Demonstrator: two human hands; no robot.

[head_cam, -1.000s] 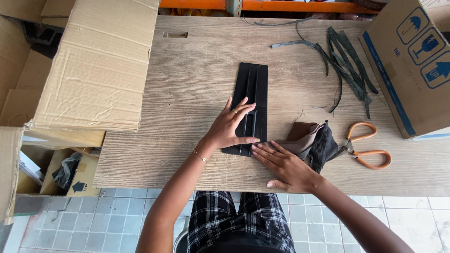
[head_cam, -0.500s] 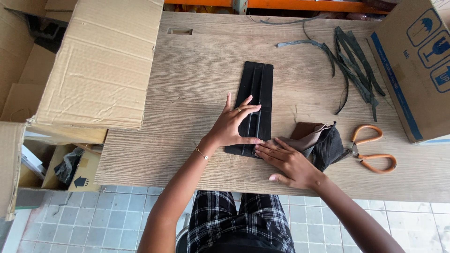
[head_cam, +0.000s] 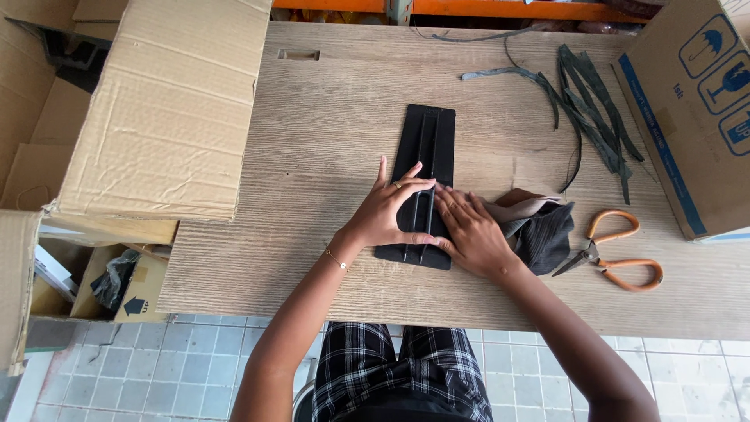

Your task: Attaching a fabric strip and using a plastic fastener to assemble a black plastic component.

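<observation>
Both the left hand [head_cam: 387,215] and the right hand [head_cam: 469,234] lie flat with fingers spread on the long black folded cloth strip [head_cam: 426,148] at the wooden table's [head_cam: 312,156] middle, gripping nothing, and uneven pushing could slide it crooked toward the orange-handled scissors [head_cam: 621,250] at three o'clock.

A single head-worn camera looks almost straight down from above the seated person, fairly near the bench [head_cam: 312,141]. The person's lap lies at 6 o'clock, and the bench's far edge runs along 12 o'clock.
</observation>
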